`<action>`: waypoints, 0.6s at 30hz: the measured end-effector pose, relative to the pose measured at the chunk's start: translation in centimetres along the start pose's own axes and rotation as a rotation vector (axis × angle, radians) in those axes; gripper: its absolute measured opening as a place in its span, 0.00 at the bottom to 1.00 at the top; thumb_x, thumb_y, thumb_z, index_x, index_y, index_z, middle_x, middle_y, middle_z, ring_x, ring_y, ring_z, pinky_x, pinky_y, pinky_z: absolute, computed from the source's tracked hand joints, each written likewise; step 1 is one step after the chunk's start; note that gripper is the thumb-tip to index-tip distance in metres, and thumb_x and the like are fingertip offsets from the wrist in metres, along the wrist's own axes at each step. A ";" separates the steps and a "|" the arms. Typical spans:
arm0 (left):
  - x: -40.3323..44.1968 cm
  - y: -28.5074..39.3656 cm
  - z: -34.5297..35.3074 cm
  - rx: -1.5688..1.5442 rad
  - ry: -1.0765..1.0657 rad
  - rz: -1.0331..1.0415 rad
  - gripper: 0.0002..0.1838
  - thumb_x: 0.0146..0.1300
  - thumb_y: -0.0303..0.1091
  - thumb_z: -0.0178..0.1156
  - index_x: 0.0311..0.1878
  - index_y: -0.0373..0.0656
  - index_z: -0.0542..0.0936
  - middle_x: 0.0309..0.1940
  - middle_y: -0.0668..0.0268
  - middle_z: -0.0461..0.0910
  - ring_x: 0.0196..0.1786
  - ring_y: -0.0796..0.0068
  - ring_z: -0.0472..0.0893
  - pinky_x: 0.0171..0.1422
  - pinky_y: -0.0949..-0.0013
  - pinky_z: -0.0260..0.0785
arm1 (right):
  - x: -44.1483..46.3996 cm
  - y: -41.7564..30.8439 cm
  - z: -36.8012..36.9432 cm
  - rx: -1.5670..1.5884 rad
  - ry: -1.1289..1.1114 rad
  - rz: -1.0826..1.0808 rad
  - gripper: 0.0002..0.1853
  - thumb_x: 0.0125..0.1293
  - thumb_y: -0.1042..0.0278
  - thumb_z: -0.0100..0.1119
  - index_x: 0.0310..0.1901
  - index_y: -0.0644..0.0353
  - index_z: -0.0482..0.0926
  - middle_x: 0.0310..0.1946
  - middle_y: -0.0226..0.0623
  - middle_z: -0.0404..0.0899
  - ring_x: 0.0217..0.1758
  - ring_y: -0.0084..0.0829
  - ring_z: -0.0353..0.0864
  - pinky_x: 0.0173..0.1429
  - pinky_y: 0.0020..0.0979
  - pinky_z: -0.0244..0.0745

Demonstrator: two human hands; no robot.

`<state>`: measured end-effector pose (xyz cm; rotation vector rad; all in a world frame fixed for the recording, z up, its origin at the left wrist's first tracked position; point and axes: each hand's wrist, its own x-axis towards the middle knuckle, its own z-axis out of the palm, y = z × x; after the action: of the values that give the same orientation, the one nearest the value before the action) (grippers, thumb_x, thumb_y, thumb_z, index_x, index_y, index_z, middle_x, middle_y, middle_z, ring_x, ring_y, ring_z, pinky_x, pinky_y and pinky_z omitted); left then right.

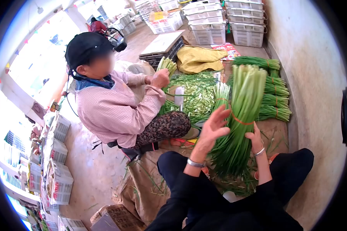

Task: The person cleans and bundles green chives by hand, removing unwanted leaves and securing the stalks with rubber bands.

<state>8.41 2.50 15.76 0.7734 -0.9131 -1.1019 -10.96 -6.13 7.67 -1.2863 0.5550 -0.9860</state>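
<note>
A large bundle of green chives (243, 92) stands tilted before me, pale cut ends up and leaves hanging down. An orange band (241, 120) goes around its middle. My right hand (255, 139) grips the bundle's right side below the band, its thumb in front and its other fingers partly hidden behind. On the left, my left hand (214, 130) is open beside the band, fingers spread. Behind it is a smaller banded bunch (221, 94) with white ends. Several tied bunches (275, 101) lie along the wall to the right.
A co-worker in a pink checked shirt (108, 107) sits at the left, holding a bunch of stalks (166, 65). Cut trimmings (196, 92) cover the floor between us. A yellow sack (200, 59) and stacked white crates (247, 32) are beyond; more crates (59, 181) line the left.
</note>
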 end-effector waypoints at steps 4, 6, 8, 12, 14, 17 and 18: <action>1.4 0.0 -3.2 0.145 0.039 -0.045 0.41 0.52 0.39 0.67 0.68 0.39 0.60 0.62 0.55 0.67 0.68 0.64 0.63 0.71 0.61 0.51 | -1.3 2.9 -4.0 0.438 0.015 0.298 0.33 0.51 0.57 0.57 0.58 0.66 0.67 0.49 0.38 0.75 0.49 0.29 0.77 0.52 0.33 0.75; 1.7 -1.3 -2.8 0.116 -0.025 -0.107 0.43 0.52 0.43 0.67 0.68 0.38 0.60 0.62 0.56 0.67 0.67 0.65 0.63 0.71 0.61 0.50 | -1.4 5.1 -5.3 0.513 -0.067 0.386 0.32 0.51 0.58 0.58 0.57 0.66 0.67 0.48 0.38 0.76 0.47 0.29 0.78 0.51 0.32 0.76; 1.9 -2.4 -1.8 -0.015 -0.205 -0.196 0.47 0.50 0.49 0.68 0.68 0.36 0.59 0.62 0.57 0.67 0.67 0.66 0.63 0.71 0.62 0.50 | -1.7 5.4 -5.4 0.593 -0.179 0.455 0.32 0.50 0.59 0.59 0.57 0.66 0.68 0.47 0.37 0.77 0.45 0.28 0.79 0.50 0.31 0.76; 1.3 -3.5 -0.4 -0.148 -0.140 -0.202 0.40 0.47 0.44 0.68 0.61 0.33 0.66 0.53 0.60 0.75 0.55 0.69 0.74 0.61 0.69 0.63 | -1.9 3.3 -1.3 0.516 -0.324 0.452 0.33 0.49 0.61 0.59 0.58 0.66 0.67 0.46 0.36 0.77 0.42 0.26 0.80 0.47 0.29 0.77; 1.2 -3.3 -0.3 -0.159 -0.115 -0.206 0.37 0.47 0.42 0.67 0.59 0.33 0.67 0.52 0.60 0.76 0.54 0.69 0.75 0.60 0.68 0.65 | -1.9 2.6 -0.5 0.512 -0.355 0.449 0.34 0.50 0.60 0.60 0.59 0.66 0.67 0.48 0.36 0.77 0.44 0.25 0.79 0.49 0.28 0.76; 1.0 -3.5 0.1 -0.261 -0.004 -0.193 0.31 0.48 0.36 0.63 0.56 0.32 0.70 0.47 0.59 0.78 0.49 0.68 0.78 0.54 0.67 0.71 | -1.2 1.3 0.0 0.319 -0.287 0.495 0.34 0.51 0.59 0.60 0.60 0.65 0.66 0.50 0.36 0.76 0.46 0.25 0.78 0.52 0.27 0.74; 1.0 -3.6 -0.4 -0.278 0.013 -0.195 0.31 0.48 0.36 0.62 0.56 0.32 0.70 0.47 0.58 0.79 0.48 0.68 0.79 0.53 0.67 0.72 | -0.9 1.0 -0.2 0.283 -0.277 0.432 0.31 0.57 0.59 0.58 0.61 0.64 0.66 0.50 0.35 0.76 0.47 0.24 0.78 0.55 0.27 0.72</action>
<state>7.48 0.53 12.63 0.6471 -0.6649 -1.3606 -11.27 -5.50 6.53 -0.9733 0.4350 -0.4947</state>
